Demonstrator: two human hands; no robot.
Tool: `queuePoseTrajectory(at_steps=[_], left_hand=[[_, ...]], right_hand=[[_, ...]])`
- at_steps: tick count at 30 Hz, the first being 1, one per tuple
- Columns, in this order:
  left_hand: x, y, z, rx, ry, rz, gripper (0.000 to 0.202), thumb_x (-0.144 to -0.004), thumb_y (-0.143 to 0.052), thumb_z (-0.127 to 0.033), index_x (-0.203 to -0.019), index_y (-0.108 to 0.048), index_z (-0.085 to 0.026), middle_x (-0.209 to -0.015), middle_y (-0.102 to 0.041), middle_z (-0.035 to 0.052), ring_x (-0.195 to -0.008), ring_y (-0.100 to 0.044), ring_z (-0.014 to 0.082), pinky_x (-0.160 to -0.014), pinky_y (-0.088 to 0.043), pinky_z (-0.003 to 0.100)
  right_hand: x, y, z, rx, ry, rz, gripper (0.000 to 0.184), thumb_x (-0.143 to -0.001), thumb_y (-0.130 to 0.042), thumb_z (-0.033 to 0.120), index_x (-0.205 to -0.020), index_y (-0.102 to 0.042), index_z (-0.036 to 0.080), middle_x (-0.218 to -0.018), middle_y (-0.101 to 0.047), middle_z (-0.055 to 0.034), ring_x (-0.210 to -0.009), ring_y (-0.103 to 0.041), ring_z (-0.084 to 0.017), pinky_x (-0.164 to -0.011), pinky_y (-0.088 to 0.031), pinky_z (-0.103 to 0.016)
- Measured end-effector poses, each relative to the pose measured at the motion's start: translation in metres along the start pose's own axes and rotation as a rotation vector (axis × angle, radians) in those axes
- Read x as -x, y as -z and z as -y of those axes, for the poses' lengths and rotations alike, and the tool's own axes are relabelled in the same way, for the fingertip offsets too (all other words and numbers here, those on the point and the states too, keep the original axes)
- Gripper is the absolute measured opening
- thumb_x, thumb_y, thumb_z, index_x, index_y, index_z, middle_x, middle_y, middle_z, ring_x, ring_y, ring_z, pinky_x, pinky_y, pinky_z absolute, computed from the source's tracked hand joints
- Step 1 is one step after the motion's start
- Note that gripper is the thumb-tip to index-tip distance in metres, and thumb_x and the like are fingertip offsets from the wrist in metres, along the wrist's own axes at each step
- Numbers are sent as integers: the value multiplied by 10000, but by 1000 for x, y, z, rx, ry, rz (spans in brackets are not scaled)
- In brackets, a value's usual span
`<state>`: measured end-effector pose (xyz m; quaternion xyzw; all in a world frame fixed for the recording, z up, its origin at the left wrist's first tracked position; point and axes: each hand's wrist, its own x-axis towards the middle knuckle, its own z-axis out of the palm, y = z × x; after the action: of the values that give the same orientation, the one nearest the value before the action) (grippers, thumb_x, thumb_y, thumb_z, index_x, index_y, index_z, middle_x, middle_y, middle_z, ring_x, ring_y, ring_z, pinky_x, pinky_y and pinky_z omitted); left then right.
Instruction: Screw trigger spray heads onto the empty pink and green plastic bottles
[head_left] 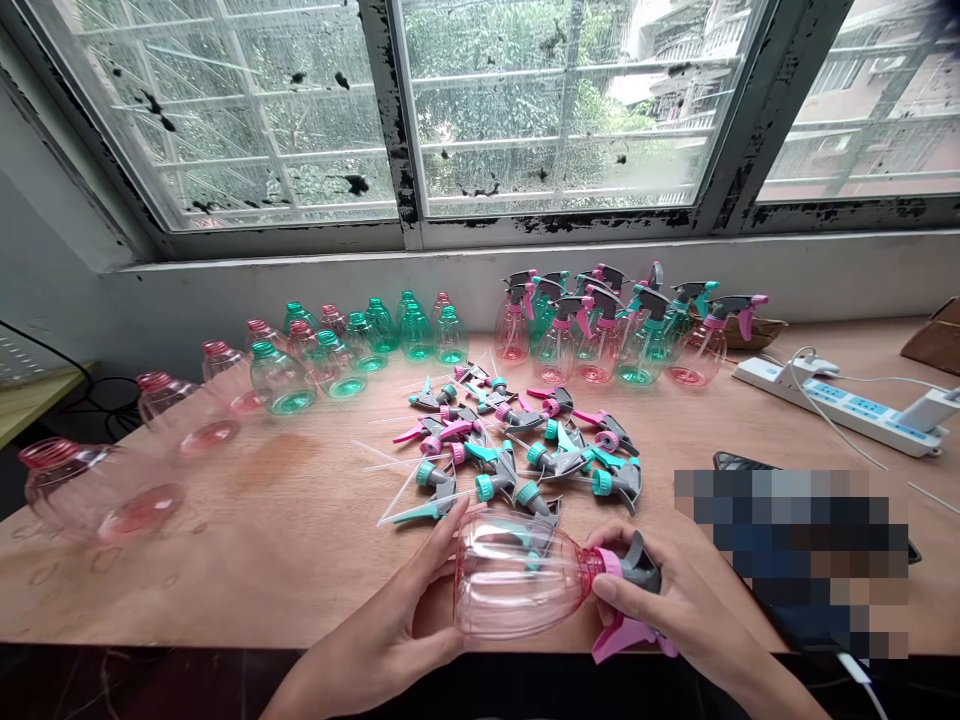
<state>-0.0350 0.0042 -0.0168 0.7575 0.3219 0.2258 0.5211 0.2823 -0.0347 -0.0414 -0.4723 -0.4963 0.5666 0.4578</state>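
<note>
A clear pink spray bottle (517, 590) lies sideways between my hands, above the table's front edge. Around its base end curls my left hand (405, 610), thumb below and fingers on the far side. My right hand (667, 600) grips the neck end, with thumb and fingers on the pink collar of the grey and pink spray head (634, 570). The pink trigger hangs downward under that hand. Just beyond the bottle lies a pile of loose spray heads (495, 450), grey with pink or teal parts, some with thin clear tubes.
Open pink and green bottles (292, 385) line the left and back of the wooden table (300, 570). Several bottles with spray heads (596, 340) stand at the back right. A white power strip (840, 405) with cables and a partly blurred phone (750, 462) lie on the right.
</note>
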Motion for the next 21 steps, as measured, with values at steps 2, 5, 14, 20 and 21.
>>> queuePoseTrajectory(at_steps=[2,5,14,20,21], left_hand=[[1,0,2,-21,-7,-1,785,-1030,-564,-410,-1630,-60,-464,-1761,-101,-23,-1612,-143,287,-1307,-168,477],[0,-1,2,23,19,-1,907,-970,-662,-444,-1631,-41,-457,-1764,-77,-24,-1612,-140,297,-1305,-184,468],[0,0,0,-2,28,5,909,-963,-680,-421,-1633,-66,-449,-1764,-77,-22,-1618,-82,303,-1308,-133,502],[0,0,3,5,11,8,944,-959,-690,-420,-1630,-27,-459,-1763,-90,-6,-1614,-127,297,-1306,-151,503],[0,0,3,28,22,9,982,-929,-726,-439,-1630,-39,-454,-1762,-98,-2,-1613,-130,304,-1305,-157,507]], right_hand=[[0,0,0,-5,1,7,383,-825,-832,499,-963,-664,184,-642,-712,6,-584,-658,-185,-536,-537,-272],[0,0,0,-1,3,5,373,-825,-835,486,-971,-671,184,-665,-696,10,-581,-634,-174,-512,-505,-258],[0,1,0,0,1,27,358,-850,-821,471,-984,-655,184,-659,-699,9,-586,-631,-172,-516,-503,-255],[0,1,-2,-22,18,7,353,-818,-855,448,-968,-687,176,-702,-673,21,-597,-607,-143,-540,-485,-228],[0,1,-3,-15,22,1,347,-809,-863,442,-964,-694,181,-720,-676,17,-601,-609,-146,-535,-490,-229]])
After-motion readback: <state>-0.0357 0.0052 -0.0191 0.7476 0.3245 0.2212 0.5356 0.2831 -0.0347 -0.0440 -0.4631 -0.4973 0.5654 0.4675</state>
